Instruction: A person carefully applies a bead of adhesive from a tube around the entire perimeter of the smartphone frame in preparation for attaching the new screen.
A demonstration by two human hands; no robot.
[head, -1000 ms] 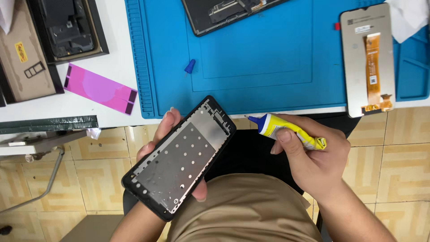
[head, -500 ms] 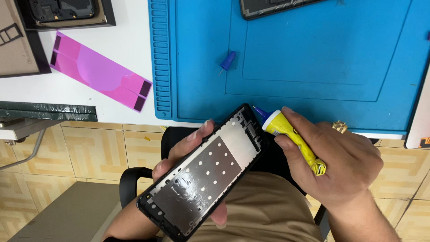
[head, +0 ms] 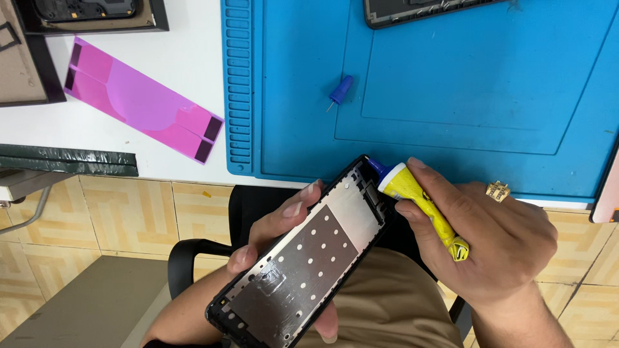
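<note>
My left hand (head: 284, 225) holds a black phone frame (head: 303, 258) with a grey metal plate full of small holes, tilted over my lap. My right hand (head: 496, 238), with a gold ring on one finger, grips a small yellow glue tube (head: 422, 203). The tube's blue nozzle touches the frame's upper right corner. A loose blue cap with a pin (head: 340, 90) lies on the blue work mat (head: 451, 84) above.
A pink adhesive strip (head: 142, 100) lies on the white table left of the mat. A dark phone part (head: 425, 11) rests at the mat's top edge. Black trays (head: 84, 16) sit top left. A screen's edge (head: 606, 200) shows at the right. A black chair (head: 193, 258) is beneath me.
The glue tube's nozzle has moved from beside the frame onto its upper corner. The view has shifted right and closer, and the frame sits nearer the table edge.
</note>
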